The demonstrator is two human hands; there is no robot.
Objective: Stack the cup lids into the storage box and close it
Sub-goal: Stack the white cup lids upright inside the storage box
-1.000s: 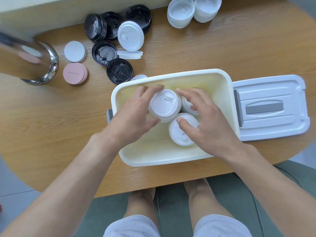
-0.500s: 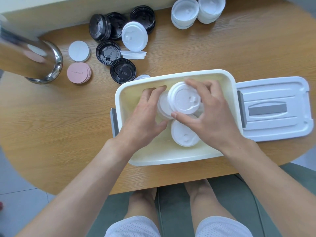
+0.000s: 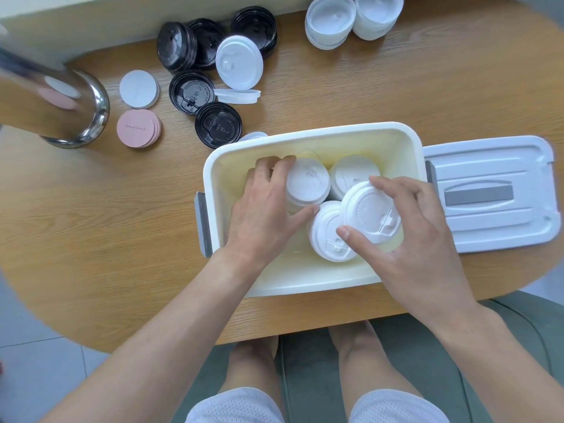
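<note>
A person's bare knees and white mesh shorts are showing at the near edge, over a grey-green seat. Just beyond, the oval wooden desk is carrying an open cream plastic storage box with grey side latches. The right hand is reaching into the box, its thumb and fingers pinching a white plastic sip lid by the rim, tilted and lying partly over a near stack of white lids. The left hand is curling round a taller stack of white lids at the box's left middle, thumb pressing its near side. Another white stack is standing beside it toward the far wall. To the right of the box, the white flat box cover with a grey handle is lying on the desk, touching the box's side. Farther back on the left, black plastic cup lids are lying scattered, with a pile of pink round discs, a white round disc and a shiny metal cylinder. A single white dome lid is leaning on the black ones. At the far edge two nested piles of white lids are sitting upside down.
</note>
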